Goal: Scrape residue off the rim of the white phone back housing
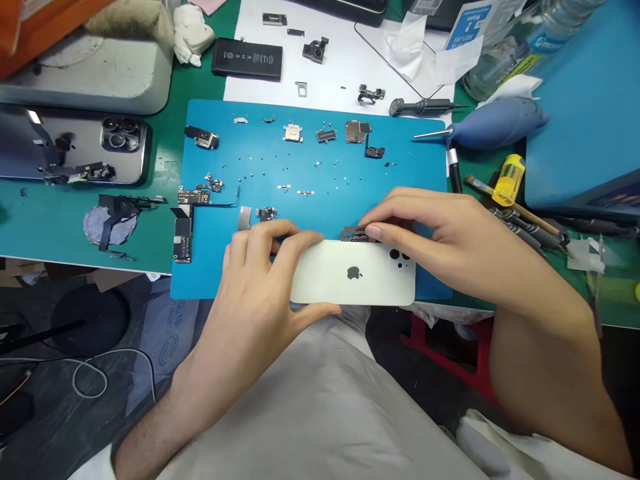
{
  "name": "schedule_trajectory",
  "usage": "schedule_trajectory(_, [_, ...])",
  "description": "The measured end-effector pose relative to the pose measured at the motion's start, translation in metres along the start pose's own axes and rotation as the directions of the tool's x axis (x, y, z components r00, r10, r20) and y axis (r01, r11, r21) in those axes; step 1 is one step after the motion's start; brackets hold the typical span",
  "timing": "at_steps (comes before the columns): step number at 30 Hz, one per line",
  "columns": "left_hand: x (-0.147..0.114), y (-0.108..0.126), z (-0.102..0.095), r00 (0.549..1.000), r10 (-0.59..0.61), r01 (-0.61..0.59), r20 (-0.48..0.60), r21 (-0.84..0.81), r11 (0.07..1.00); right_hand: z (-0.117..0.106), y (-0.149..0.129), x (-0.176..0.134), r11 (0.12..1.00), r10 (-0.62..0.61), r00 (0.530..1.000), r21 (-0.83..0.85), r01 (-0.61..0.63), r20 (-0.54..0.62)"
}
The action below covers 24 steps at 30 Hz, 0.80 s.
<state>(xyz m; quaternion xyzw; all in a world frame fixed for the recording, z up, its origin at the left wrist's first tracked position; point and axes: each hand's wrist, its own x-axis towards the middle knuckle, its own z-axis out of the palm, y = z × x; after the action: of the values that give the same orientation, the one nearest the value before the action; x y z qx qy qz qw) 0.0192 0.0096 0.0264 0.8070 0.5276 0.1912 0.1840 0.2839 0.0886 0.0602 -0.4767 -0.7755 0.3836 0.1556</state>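
Observation:
A pale phone back (325, 275) with a dark apple logo and camera lenses lies at the front edge of the blue mat (310, 170). My left hand (257, 280) grips its left part, fingers along the far edge and thumb along the near edge. Between thumb and fingers, my right hand (430, 233) pinches a thin razor blade (354, 233) printed with dark lettering. The blade sits against the phone's far long edge, near the camera corner. Just beyond my left fingers is a small connector part (267, 213). How deep the blade reaches is hidden.
Tiny screws and brackets are spread over the mat, with a logic board (183, 230) on its left. Behind lie a battery (247, 59), a screwdriver (425, 107) and a blue air blower (500, 123). A dark phone (120, 163) rests at left, a glass bottle (520, 50) at right.

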Motion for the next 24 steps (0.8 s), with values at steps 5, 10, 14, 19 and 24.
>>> schedule_trajectory(5, [0.000,0.001,0.000,1.000,0.012,-0.012,-0.002,-0.001,1.000,-0.002,0.003,-0.005,0.999,0.001,1.000,0.048,0.000,-0.013])
schedule_trajectory(10, [-0.001,0.003,-0.002,0.999,0.040,-0.040,-0.014,-0.014,0.999,-0.001,0.004,-0.011,0.998,-0.019,0.998,0.062,0.023,-0.055])
schedule_trajectory(14, [-0.003,0.008,-0.003,0.996,0.062,-0.067,-0.066,-0.081,0.994,0.000,0.000,-0.021,0.998,0.001,0.992,0.066,0.008,-0.128])
schedule_trajectory(19, [-0.002,0.014,-0.004,0.975,0.128,-0.160,-0.183,-0.170,0.972,0.002,-0.008,-0.037,0.992,-0.075,0.964,0.080,0.099,-0.256])
schedule_trajectory(24, [-0.001,0.015,0.001,0.933,0.231,-0.280,-0.276,-0.150,0.948,0.008,-0.012,-0.053,0.984,-0.087,0.933,0.118,0.136,-0.350])
